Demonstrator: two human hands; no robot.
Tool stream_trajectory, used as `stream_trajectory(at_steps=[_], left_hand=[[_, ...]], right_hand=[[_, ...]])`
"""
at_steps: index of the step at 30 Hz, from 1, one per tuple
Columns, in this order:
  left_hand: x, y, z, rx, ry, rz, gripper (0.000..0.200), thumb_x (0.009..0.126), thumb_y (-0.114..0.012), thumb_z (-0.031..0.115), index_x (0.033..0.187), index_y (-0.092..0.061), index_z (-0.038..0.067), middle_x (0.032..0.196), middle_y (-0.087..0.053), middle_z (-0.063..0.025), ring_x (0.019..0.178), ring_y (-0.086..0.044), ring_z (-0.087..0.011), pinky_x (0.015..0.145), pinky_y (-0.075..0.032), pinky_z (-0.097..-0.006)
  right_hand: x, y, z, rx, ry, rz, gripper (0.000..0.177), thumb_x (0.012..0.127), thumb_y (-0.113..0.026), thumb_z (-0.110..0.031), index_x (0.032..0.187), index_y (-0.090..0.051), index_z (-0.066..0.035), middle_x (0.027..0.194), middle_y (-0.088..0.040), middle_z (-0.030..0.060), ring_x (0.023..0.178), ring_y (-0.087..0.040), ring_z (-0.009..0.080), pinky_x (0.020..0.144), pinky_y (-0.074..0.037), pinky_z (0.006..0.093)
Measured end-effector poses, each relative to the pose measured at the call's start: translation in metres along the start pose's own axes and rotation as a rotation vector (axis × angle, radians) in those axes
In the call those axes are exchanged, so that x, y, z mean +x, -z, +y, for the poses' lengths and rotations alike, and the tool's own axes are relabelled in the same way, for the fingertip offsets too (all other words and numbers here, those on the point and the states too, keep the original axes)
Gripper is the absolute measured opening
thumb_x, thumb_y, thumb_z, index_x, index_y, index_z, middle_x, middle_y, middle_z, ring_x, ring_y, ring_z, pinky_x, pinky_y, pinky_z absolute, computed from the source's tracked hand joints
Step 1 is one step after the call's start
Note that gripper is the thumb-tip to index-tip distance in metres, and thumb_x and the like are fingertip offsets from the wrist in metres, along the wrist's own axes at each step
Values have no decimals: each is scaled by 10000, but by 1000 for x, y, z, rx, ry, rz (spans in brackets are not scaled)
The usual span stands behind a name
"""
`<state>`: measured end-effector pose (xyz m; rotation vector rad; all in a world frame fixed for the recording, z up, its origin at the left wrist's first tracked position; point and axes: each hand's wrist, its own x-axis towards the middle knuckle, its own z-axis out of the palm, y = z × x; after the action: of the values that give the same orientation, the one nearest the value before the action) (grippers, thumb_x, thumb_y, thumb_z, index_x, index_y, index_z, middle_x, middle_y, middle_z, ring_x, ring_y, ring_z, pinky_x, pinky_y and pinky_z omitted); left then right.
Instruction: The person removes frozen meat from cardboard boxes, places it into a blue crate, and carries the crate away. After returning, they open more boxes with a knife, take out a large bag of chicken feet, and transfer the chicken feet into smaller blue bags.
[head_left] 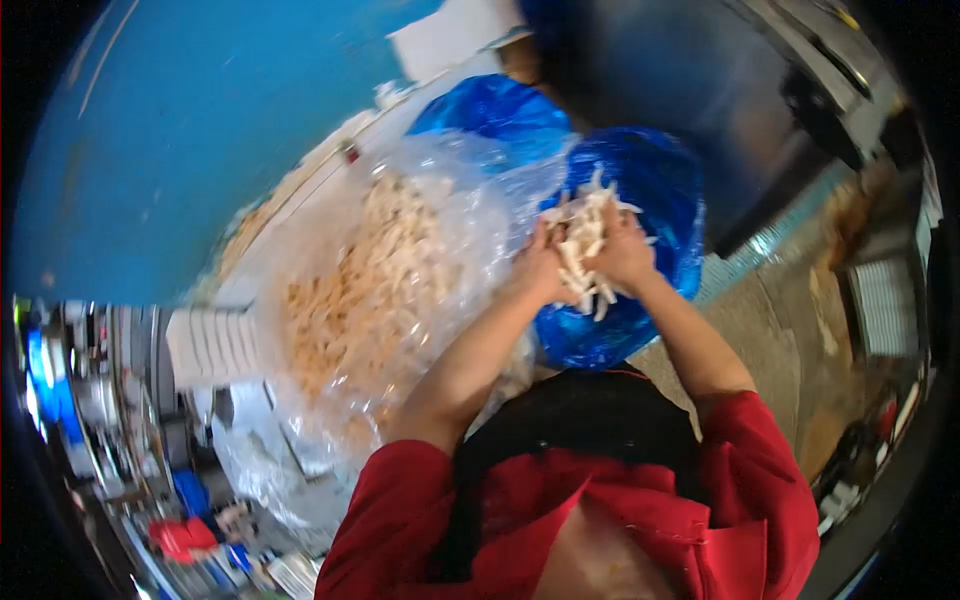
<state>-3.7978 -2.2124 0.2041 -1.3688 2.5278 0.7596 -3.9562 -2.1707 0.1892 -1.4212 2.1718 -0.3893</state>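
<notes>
A bundle of pale, finger-like strips (588, 240) is held between my two hands; their exact kind cannot be made out. My left hand (542, 268) is closed against the bundle's left side. On the other side my right hand (625, 255) curls around it, with some fingers hidden by the strips. Both hands are over a blue plastic bag (668, 215) whose mouth is spread wide. To the left, a large heap of similar pieces (345, 290), yellowish to whitish, lies in clear plastic sheeting (465, 235).
Another blue plastic bag (495, 112) bulges behind the sheeting. A white stack with ridged edges (215, 345) stands at the left. A blue wall (200, 120) rises beyond the work surface. A large dark metallic unit (670, 75) stands at the back right, above a concrete floor (755, 330).
</notes>
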Motion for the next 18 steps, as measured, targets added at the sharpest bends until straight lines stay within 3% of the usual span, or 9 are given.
stream_trajectory(at_steps=[1, 2, 5, 7, 9, 11, 14, 17, 18], left_hand=[[-1, 2, 2, 4, 15, -80, 1018, 510, -795, 416, 1354, -307, 125, 1439, -108, -212, 1324, -155, -356, 1033, -248, -473], [-9, 2, 1, 14, -52, 70, 901, 568, -773, 397, 1316, -370, 95, 1392, -255, -223, 1269, -308, -338, 988, -326, -451], [-57, 51, -2, -204, -157, -120, 646, 667, -740, 322, 1200, -498, 49, 1205, -507, -206, 1118, -506, -282, 877, -433, -396], [-111, 86, -18, -733, -399, 37, 412, 745, -697, 250, 1065, -584, 17, 940, -646, -133, 878, -627, -208, 740, -486, -310], [-146, 109, -62, -793, -254, 337, 290, 782, -670, 220, 975, -624, 8, 878, -659, -89, 788, -631, -168, 688, -482, -271], [-172, 117, -130, -608, 63, 624, 273, 767, -672, 195, 962, -629, 9, 809, -659, -68, 700, -627, -174, 651, -480, -252], [-218, 99, -216, -336, 327, 760, 318, 686, -692, 182, 964, -635, 39, 881, -634, -109, 810, -605, -244, 736, -476, -335], [-256, 69, -231, -110, 453, 639, 730, 570, -773, 265, 1208, -486, 61, 1194, -431, -216, 1142, -396, -376, 921, -367, -431], [-261, 69, -228, -120, 458, 642, 730, 570, -773, 265, 1208, -486, 61, 1194, -431, -216, 1142, -396, -376, 921, -367, -431]], right_hand=[[4, 2, 1, -10, 39, -38, 1086, 524, -751, -419, 1387, -167, -114, 1309, -338, 269, 1186, -390, 403, 939, -395, 426], [11, 2, 7, 60, 109, -77, 1101, 521, -756, -443, 1388, -164, -110, 1303, -349, 266, 1188, -394, 390, 952, -385, 412], [18, -3, 21, 81, 148, -54, 1055, 555, -762, -403, 1379, -181, -91, 1288, -385, 240, 1225, -330, 384, 983, -349, 406], [19, -6, 23, 75, 168, -69, 1023, 575, -761, -372, 1367, -193, -62, 1295, -387, 225, 1227, -322, 383, 984, -344, 407], [9, 20, -1, 14, 243, -146, 976, 589, -760, -349, 1341, -230, -22, 1274, -414, 219, 1199, -347, 391, 964, -355, 403], [6, 54, -31, -130, 358, -126, 618, 626, -743, -282, 1105, -505, 28, 991, -574, 215, 944, -536, 347, 814, -439, 391], [-17, 106, -119, -117, 414, -42, 271, 688, -702, -177, 829, -613, 36, 764, -611, 181, 676, -602, 281, 653, -481, 335], [-39, 79, -204, 427, 822, 4, 120, 737, -585, 39, 856, -585, 22, 782, -622, 92, 747, -601, 148, 625, -484, 277], [-40, 54, -230, 531, 887, -132, 149, 733, -594, 12, 881, -583, 5, 790, -613, 102, 765, -604, 197, 639, -480, 287]])
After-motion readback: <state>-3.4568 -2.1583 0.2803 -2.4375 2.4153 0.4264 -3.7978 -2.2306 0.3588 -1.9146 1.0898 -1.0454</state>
